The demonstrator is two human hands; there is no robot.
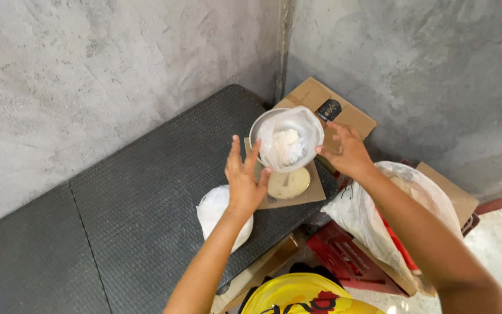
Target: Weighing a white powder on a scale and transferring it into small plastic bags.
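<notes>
A clear plastic bag (pixel 289 142) with white powder in it stands open in a metal bowl (pixel 258 129) on a small scale with a round dial (pixel 289 183). My left hand (pixel 243 180) touches the bag's near left edge, fingers spread. My right hand (pixel 347 152) is at the bag's right edge, fingertips on the plastic. Another tied white bag (pixel 216 212) lies on the dark mat below my left wrist.
The scale sits on cardboard (pixel 315 195) on a black textured mat (pixel 129 203) against concrete walls. A flat carton (pixel 315 96) with a small dark object (pixel 328 109) leans in the corner. A big white sack (pixel 373 218) sits in a red crate (pixel 344 253).
</notes>
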